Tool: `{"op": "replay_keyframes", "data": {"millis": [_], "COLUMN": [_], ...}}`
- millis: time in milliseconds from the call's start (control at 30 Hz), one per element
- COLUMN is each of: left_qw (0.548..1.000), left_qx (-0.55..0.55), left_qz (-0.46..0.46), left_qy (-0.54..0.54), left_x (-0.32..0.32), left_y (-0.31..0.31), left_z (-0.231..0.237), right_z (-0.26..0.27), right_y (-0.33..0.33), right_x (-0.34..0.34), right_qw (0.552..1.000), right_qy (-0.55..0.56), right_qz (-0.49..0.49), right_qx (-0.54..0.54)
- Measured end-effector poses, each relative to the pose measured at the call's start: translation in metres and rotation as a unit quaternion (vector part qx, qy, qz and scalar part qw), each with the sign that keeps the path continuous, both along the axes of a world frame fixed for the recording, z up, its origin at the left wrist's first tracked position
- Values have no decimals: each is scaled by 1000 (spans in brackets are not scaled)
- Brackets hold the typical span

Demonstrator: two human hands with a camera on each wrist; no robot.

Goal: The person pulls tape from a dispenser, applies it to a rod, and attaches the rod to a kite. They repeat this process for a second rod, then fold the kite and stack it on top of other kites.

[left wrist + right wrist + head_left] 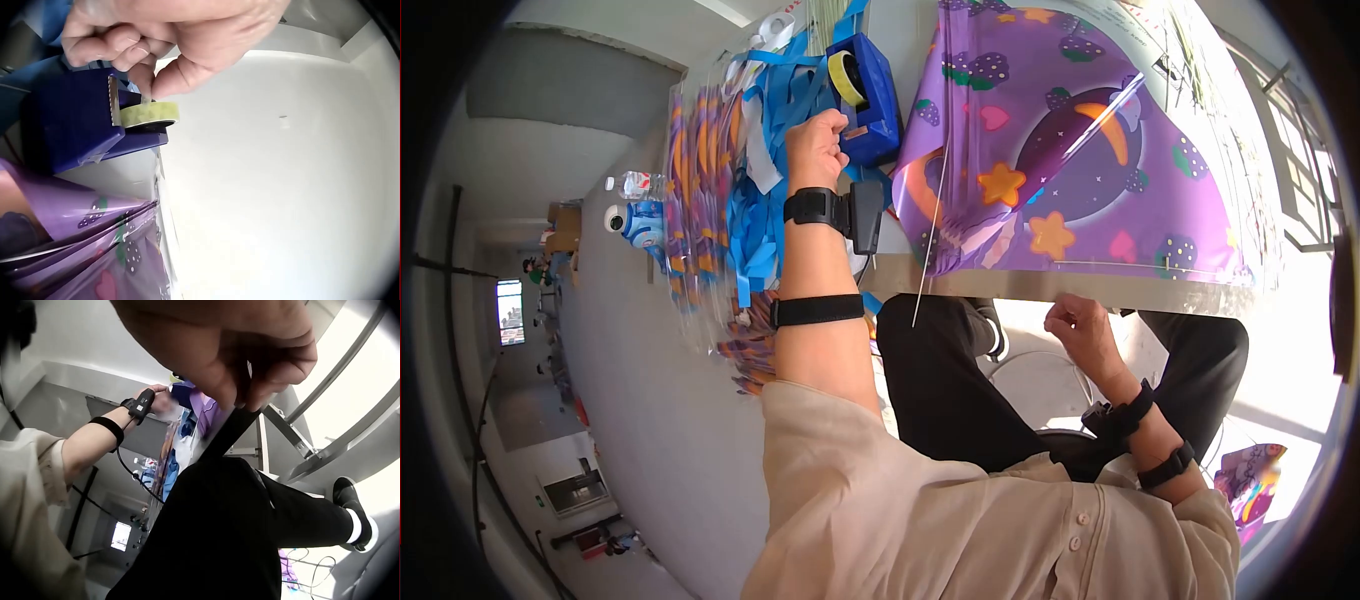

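Note:
In the head view my left hand (815, 150) is at a blue tape dispenser (880, 110), its fingers curled. The left wrist view shows thumb and forefinger pinching a short end of clear tape (147, 99) beside the yellowish tape roll (150, 114), near the toothed cutter. My right hand (1087, 338) hovers at the table's front edge, above my lap. Its thumb and fingertips come together in the right wrist view, with nothing visible between them. A purple printed plastic sheet (1120, 235) with stars and berries lies before me, a thin white stick (933, 235) across its left part.
Blue ribbons (765, 200) and a stack of clear-wrapped purple and orange pieces (700, 180) lie left of the dispenser. Beyond them stand a plastic bottle (638, 184) and a blue-and-white container (640, 222). The metal table edge (1060, 287) runs above my knees.

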State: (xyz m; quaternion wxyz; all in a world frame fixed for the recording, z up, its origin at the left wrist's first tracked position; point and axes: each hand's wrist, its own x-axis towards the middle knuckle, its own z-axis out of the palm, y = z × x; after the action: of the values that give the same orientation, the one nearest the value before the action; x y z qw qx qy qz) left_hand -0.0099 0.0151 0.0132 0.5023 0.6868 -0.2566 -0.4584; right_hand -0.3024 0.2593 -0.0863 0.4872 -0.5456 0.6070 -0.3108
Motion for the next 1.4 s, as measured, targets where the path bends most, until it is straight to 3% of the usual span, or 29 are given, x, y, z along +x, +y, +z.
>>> {"op": "replay_keyframes", "data": {"millis": [233, 300, 333, 400, 467, 600, 667, 700, 767, 900, 1100, 1400], "left_qw": [1000, 996, 996, 983, 983, 989, 969, 969, 979, 981, 994, 995], "left_qx": [-2, 11, 10, 58, 99, -110, -221, -222, -115, -71, -64, -25], "left_qz": [17, 21, 22, -40, -18, 92, 21, 23, -55, -38, 24, 95], "left_qy": [-11, 89, 90, 170, 154, -39, -110, -111, -157, -179, -89, 11], "left_x": [1, 4, 7, 12, 7, -1, 5, 5, 1, 0, -4, -8], "left_y": [35, 36, 36, 36, 47, 52, 33, 25, 10, -7, 4, 37], "left_z": [-16, -28, -37, -55, -65, -29, -20, -16, -10, -9, 12, -25], "right_z": [-12, -12, -12, -13, -9, -9, -14, -16, -14, -9, -13, -10], "right_y": [-1, -1, 0, 0, 1, -1, 1, 1, 0, -1, -4, -4], "right_x": [-1, -2, -2, -1, -2, -4, -4, -4, -4, -6, -6, -5], "right_qw": [1000, 1000, 1000, 999, 1000, 999, 999, 999, 999, 999, 998, 999], "right_qy": [-29, -29, -28, -49, -26, -30, -36, -42, -44, -40, -52, -44], "right_qz": [0, 7, 8, 1, 17, 22, 22, 20, 21, 18, 6, 5], "right_qx": [6, -7, -7, -1, 2, 12, 14, 13, 15, 26, 33, 23]}}
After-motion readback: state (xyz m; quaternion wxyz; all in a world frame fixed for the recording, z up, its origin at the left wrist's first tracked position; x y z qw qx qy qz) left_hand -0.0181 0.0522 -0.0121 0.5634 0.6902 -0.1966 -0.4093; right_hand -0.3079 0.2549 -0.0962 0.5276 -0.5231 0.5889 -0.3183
